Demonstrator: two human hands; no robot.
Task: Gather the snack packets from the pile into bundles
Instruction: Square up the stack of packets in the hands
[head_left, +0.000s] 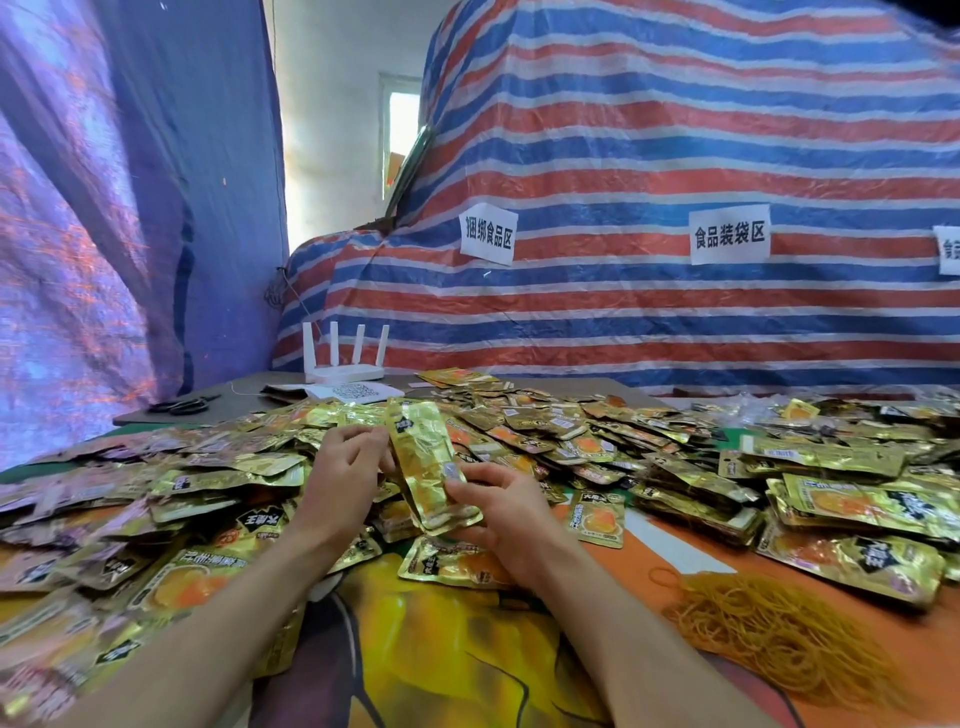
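Gold, shiny packets (428, 462) stand in a small stack, held up over the big pile (597, 436). The right hand (501, 501) grips its bottom; the left hand (349, 467) pinches its side.

Left hand (345, 467), right hand (501, 512) — both bare, forearms bare to the frame's edge

I am seeing snack packets (571, 431) lying across the bench (244, 387); rubber bands (779, 634) are lying at front right, a router (345, 371) is standing behind them, scissors (182, 404) are lying left of it.
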